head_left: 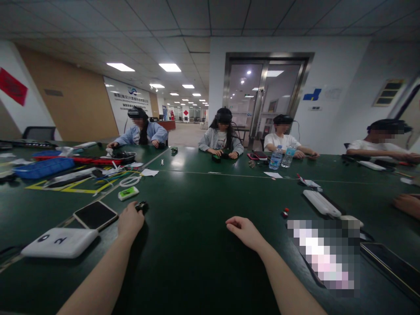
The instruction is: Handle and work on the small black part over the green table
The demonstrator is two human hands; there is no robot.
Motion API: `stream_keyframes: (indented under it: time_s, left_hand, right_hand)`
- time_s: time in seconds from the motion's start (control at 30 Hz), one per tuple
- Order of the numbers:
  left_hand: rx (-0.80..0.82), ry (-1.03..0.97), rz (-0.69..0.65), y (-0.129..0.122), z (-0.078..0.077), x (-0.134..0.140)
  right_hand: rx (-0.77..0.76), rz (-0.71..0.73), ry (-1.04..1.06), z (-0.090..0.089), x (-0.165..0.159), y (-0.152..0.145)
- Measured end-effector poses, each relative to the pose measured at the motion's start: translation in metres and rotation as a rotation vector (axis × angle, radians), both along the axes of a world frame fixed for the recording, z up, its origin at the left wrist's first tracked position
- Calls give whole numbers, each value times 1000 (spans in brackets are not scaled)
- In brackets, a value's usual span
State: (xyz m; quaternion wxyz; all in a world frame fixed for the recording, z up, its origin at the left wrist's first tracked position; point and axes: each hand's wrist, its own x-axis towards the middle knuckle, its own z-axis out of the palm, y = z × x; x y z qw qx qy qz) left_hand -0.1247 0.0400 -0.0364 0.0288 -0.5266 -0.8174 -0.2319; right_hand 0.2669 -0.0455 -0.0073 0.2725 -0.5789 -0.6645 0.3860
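Observation:
My left hand is closed at the fingertips around a small black object, whose exact kind I cannot make out. Just beyond it lies a green and white box. To its left are a phone-like device with a dark screen and a white case marked 2. My right hand rests on the dark green table, fingers loosely bent and apart from the thumb, with nothing visible in them. Some way to its right sits a tiny red and black piece.
A blue tray, cables and a coiled white cord crowd the left side. A white device, a blurred-out screen and a dark phone lie right. Water bottles stand farther off. Several people with headsets sit opposite.

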Motion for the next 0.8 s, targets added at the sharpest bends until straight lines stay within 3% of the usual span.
stream_keyframes:
  time_s: [0.8]
  left_hand:
    - [-48,4,-31,2,-1,0]
  right_hand:
    - [-5,8,3,-3,1,0]
